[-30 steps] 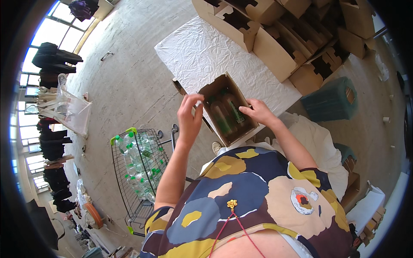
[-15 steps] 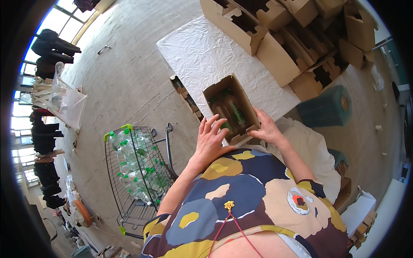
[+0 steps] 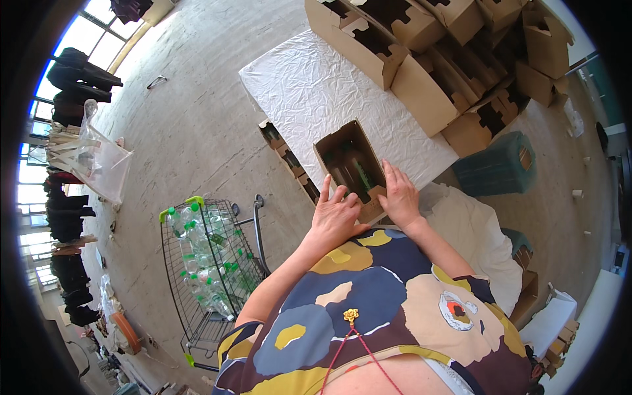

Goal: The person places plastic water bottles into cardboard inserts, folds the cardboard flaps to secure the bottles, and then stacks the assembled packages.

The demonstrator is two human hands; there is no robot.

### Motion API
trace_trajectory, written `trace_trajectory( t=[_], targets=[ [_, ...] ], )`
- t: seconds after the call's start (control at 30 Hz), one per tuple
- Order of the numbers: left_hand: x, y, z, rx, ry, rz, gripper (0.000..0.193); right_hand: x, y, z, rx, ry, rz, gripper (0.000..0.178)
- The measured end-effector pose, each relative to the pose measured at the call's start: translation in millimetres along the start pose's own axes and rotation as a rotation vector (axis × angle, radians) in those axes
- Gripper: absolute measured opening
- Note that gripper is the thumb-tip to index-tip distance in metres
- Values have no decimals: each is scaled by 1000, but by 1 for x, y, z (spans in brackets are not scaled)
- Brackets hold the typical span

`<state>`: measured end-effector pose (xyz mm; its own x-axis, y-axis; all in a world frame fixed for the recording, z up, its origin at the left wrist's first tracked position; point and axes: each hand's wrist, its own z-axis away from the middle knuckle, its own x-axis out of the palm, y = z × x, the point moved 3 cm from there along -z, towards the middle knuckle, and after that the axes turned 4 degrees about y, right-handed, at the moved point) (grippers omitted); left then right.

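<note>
An open brown cardboard box (image 3: 372,209) stands on a white-covered table (image 3: 309,79) close in front of me. Inside it, in shadow, lie dark clear bottles with green labels (image 3: 363,175). At the box's near left corner is my left hand (image 3: 334,217), its index finger stretched along the side and the other fingers bent over the rim. My right hand (image 3: 400,201) grips the near right corner, fingers extended along the outer wall and thumb by the near flap. The hands partly hide the near end of the box.
Several open cardboard boxes (image 3: 428,99) crowd the table's far right. More cartons (image 3: 289,158) stand beyond its left edge. To my left is a wire cart (image 3: 191,316) of green-capped clear bottles (image 3: 207,263). A green wrapped bundle (image 3: 494,164) sits at the right.
My left hand has drawn back slightly from over the box to its near rim. My right hand has shifted a little left, and the near flap shows more.
</note>
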<state>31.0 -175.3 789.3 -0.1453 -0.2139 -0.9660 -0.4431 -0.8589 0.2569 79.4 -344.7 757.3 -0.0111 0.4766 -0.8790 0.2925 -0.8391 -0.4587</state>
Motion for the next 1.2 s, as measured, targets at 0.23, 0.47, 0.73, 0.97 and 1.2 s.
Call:
trace_trajectory(
  t=[0.23,0.47,0.73,0.97,1.2],
  targets=[
    [-40,-41,-23,-117,376,150,55,-54,-39,9,-332,153,-58,48],
    [-26,-88,-71,-230,409,-71,62,13,-13,36,-332,-129,-123,16],
    [3,-86,-84,-199,-162,-122,40,28,-2,32,-297,-214,-182,21],
    [4,-84,-84,-195,-125,-175,43,12,-14,27,-395,-63,-104,20],
    [-5,-90,-64,-180,510,369,56,-50,-31,12,-370,153,17,50]
  ],
)
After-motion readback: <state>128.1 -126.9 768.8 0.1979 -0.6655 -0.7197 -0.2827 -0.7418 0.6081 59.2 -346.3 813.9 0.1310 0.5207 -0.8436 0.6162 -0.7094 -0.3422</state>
